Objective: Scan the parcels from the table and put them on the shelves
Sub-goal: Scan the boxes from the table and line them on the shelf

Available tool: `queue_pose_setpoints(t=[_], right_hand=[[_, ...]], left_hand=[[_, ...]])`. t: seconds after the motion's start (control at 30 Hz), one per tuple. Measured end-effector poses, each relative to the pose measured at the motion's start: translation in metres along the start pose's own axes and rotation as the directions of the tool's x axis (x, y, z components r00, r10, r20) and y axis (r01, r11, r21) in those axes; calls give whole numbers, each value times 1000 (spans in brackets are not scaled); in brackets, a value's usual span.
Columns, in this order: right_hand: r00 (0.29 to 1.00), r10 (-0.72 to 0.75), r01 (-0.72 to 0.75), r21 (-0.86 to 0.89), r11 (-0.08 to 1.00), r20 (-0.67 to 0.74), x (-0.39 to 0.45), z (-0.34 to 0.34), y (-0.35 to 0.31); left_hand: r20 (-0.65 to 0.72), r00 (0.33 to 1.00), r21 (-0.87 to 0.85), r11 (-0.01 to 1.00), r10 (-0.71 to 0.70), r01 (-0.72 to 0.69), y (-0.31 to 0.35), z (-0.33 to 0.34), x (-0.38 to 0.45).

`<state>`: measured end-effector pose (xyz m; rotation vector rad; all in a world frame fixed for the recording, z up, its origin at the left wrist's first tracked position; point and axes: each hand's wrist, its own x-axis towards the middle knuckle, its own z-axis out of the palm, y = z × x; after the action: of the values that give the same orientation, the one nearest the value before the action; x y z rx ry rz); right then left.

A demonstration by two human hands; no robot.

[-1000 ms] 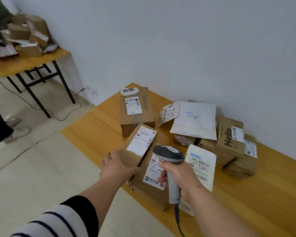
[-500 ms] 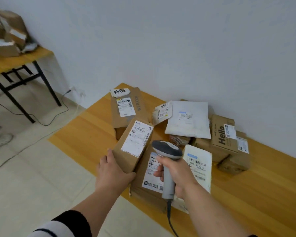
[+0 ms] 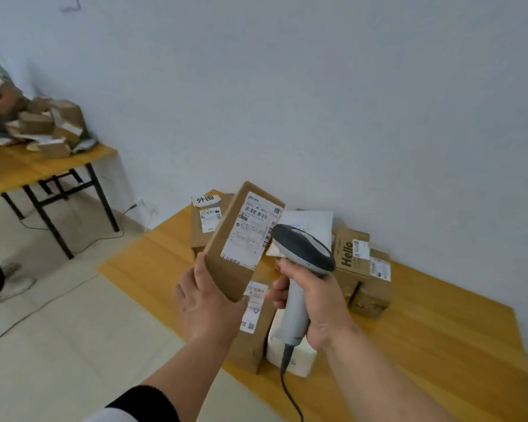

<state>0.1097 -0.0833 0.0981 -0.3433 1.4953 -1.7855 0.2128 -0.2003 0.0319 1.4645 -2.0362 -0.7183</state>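
Observation:
My left hand (image 3: 206,303) grips the near end of a slim brown cardboard parcel (image 3: 226,254), lifted above the wooden table (image 3: 439,345) and tilted so its white label faces me. My right hand (image 3: 314,303) holds a grey corded barcode scanner (image 3: 302,248) by its handle, its head right beside the parcel's label. Below lie more parcels: a brown box with a label (image 3: 256,327), a white bag (image 3: 290,351), a "Hello" box (image 3: 349,254), a white mailer (image 3: 313,223) and a brown box at the back (image 3: 205,229).
A second wooden table with black legs (image 3: 43,166) stands at the left, piled with several parcels (image 3: 43,123). A cable runs along the tiled floor (image 3: 58,330). Someone's shoe (image 3: 9,287) shows at the left edge. A white wall (image 3: 317,102) backs the tables.
My left hand has lifted the slim brown parcel off the pile and tilted it up. The scanner has risen with it to the label. The view has tilted upward.

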Motion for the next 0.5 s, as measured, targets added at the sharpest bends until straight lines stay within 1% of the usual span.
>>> queue_pose_setpoints(t=[0.2, 0.33, 0.5], right_hand=[[996, -86, 87, 71, 994, -27, -51, -47, -32], [988, -131, 138, 95, 986, -77, -75, -73, -45], [984, -146, 156, 101, 983, -103, -97, -97, -51]], left_hand=[[-28, 998, -76, 995, 64, -66, 51, 12, -52], [-20, 995, -76, 992, 98, -100, 69, 23, -76], [-14, 989, -101, 984, 146, -146, 89, 30, -101]])
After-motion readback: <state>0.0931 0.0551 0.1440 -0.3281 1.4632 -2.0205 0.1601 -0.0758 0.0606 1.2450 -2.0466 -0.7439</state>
